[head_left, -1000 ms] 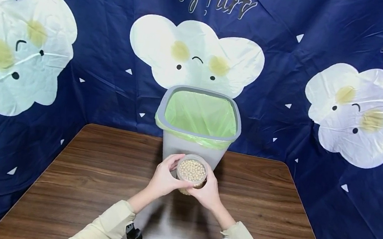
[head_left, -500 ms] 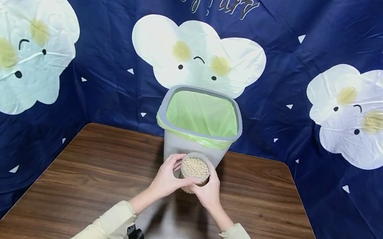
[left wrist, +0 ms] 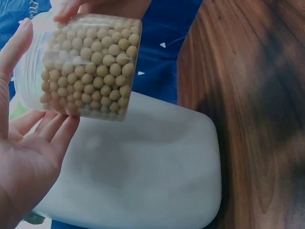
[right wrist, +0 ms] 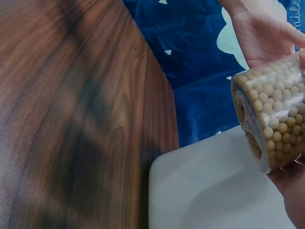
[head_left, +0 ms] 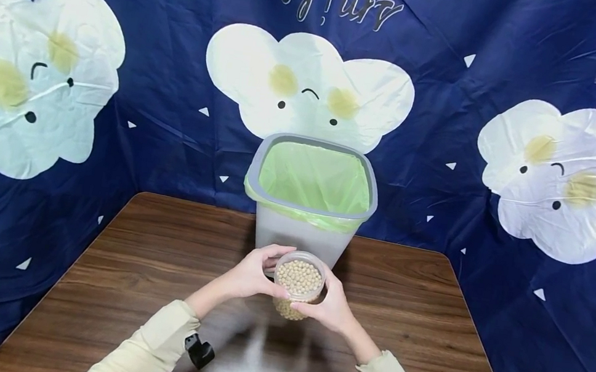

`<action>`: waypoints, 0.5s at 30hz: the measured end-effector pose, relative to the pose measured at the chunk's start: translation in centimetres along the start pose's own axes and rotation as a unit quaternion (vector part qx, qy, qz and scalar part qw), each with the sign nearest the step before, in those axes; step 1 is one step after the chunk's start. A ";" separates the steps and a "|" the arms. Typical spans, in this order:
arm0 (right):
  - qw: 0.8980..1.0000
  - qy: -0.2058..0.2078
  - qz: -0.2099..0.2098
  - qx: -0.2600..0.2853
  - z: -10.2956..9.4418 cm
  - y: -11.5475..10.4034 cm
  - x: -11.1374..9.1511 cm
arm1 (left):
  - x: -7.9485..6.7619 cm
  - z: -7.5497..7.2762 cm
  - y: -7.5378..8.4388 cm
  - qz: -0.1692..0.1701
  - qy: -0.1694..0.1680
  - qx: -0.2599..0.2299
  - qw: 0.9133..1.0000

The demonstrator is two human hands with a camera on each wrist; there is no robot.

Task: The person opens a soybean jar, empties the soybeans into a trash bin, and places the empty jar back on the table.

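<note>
Dark blue cloth (head_left: 168, 64) hangs behind the bin (head_left: 298, 232) and along both sides of it, printed with white clouds (head_left: 301, 68), small triangles (head_left: 468, 60) and the word "smile" (head_left: 339, 4) upside down. Brown wood-grained worktop (head_left: 155, 255) spreads under the bin, out to both sides of it and towards you. The bin stands upright near the worktop's far edge, pale-walled with a grey rim, and a green liner (head_left: 315, 179) fills its mouth and folds out below the rim.

Your clear jar (left wrist: 90, 64) of round, pale beans (head_left: 298, 277) is on your side of the bin, in front of its near wall, held up off the worktop. The beans reach close to the jar's rim. Your left hand (head_left: 250, 276) and right hand (head_left: 333, 306) grip it from opposite sides, fingers (left wrist: 55, 129) spread only as wide as the jar and curved around it; both thumbs lie on the side away from the bin. You wear cream sleeves (head_left: 145, 341), with a black wrist camera (head_left: 199, 351) below each cuff, nearer you than the bin.
</note>
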State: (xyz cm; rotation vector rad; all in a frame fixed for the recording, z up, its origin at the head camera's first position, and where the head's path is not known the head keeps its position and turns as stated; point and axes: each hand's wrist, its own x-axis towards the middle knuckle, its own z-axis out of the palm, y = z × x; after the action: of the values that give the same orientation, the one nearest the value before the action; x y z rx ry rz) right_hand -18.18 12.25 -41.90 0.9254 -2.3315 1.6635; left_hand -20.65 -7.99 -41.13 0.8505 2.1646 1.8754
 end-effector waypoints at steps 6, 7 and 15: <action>1.000 0.020 0.006 -0.009 0.2 -1.0 -0.1 | 0.0 0.8 -0.4 0.009 0.035 0.009 0.999; 1.000 0.028 0.005 -0.012 0.3 -0.9 -0.1 | 0.0 1.1 -0.4 0.010 0.046 0.009 0.999; 0.989 0.141 0.014 -0.039 1.6 -1.0 0.3 | 0.0 3.0 2.2 0.033 0.169 0.047 0.984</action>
State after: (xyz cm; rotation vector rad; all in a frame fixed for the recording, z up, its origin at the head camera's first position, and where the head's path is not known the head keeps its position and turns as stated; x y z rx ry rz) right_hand -17.49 10.50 -41.52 0.5996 -2.2085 1.5822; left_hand -18.52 -5.25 -39.63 0.6668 2.4645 2.0955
